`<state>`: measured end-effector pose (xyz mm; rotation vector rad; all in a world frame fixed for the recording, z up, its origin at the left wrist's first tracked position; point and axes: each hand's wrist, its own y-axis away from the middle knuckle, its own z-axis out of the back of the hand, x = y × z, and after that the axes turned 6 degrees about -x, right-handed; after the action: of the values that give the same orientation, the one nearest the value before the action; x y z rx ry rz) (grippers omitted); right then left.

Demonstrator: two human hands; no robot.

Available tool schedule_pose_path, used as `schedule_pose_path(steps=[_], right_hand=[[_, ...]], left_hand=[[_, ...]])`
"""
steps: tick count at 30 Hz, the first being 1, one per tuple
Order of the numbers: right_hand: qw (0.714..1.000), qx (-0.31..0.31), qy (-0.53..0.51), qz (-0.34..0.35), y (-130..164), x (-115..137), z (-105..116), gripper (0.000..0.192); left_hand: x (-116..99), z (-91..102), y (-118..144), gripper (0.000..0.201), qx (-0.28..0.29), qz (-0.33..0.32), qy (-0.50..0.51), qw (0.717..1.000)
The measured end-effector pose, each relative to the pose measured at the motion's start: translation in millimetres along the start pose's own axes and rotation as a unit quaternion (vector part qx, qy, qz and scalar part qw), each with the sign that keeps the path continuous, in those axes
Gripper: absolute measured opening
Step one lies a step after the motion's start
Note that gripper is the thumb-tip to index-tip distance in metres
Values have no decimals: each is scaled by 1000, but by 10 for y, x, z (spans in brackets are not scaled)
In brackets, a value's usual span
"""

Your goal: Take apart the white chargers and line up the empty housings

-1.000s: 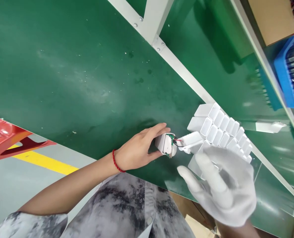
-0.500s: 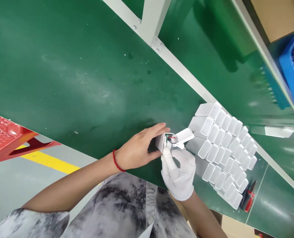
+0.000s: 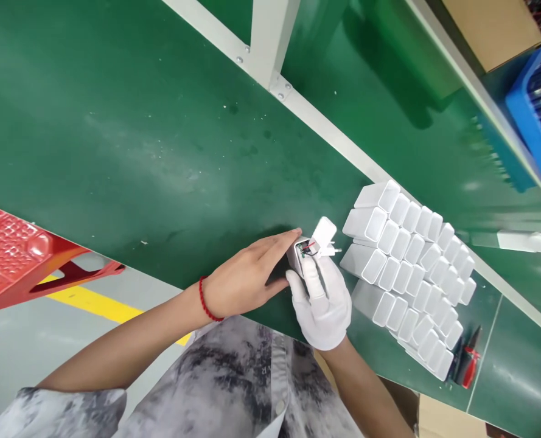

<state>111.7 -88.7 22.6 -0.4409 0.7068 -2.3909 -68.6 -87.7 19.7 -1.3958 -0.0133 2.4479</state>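
From the head camera, the bare left hand [image 3: 245, 277] lies on the green conveyor belt [image 3: 137, 140] with its fingers wrapped over a white plastic housing [image 3: 294, 258], the fingertips reaching the open end where a small green circuit board [image 3: 303, 247] with red wire shows. The white-gloved right hand [image 3: 322, 301] now presses against that same end from below, thumb and forefinger pinching a white plug cap [image 3: 324, 234] whose metal prongs stick out to the right of the fingertips. Half a second ago this cap lay flatter and pointed toward the stacked shells; now it is tipped upward, closer over the board, and a second ago the gloved hand was well away from the housing, open and near the lens. So the cap appears to be swinging into line with the housing's mouth. Just beyond the gloved knuckles sits a block of empty white shells [image 3: 411, 267], and past them red-handled cutters [image 3: 468, 365]. A red tray [image 3: 14, 255] lies far behind the left wrist.
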Motion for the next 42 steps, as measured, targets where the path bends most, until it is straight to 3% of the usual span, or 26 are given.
schedule_pose_path(steps=[5,10,14,18,23,27,31,33,35,37,39,42], right_hand=[[999,-6,-11,41,-94,-128,-26,75],[997,-35,27,55,-99,-156,238,72],[998,-47,8,39,-21,-127,87,62],[999,-17,-18,31,-31,-103,-106,62],[996,-32,-83,3,-124,-92,8,68],[997,-20,-70,-7,-107,-104,-85,68],[990,1,-132,-45,-95,-114,-88,68],[967,-41,-214,-135,-137,-97,-17,61],[922,-48,-274,-268,-222,-74,35,48],[860,30,-326,-392,-337,-63,30,36],[783,114,-393,-469,-451,-75,-22,31],[684,124,-492,-523,-555,-115,-114,26]], left_hand=[[24,141,62,79,3,-6,-2,1000],[140,247,189,65,-120,24,-7,992],[220,274,253,62,-177,28,19,984],[240,266,253,60,-173,8,-4,985],[250,266,254,56,-165,16,0,986],[249,276,251,56,-158,23,10,987],[201,294,204,62,-109,9,-8,994],[166,289,155,63,-92,3,-15,996],[129,266,92,62,-95,10,-12,995],[94,227,20,62,-98,22,-4,995],[67,180,-49,61,-87,26,0,996],[53,122,-120,55,-66,24,-7,998]])
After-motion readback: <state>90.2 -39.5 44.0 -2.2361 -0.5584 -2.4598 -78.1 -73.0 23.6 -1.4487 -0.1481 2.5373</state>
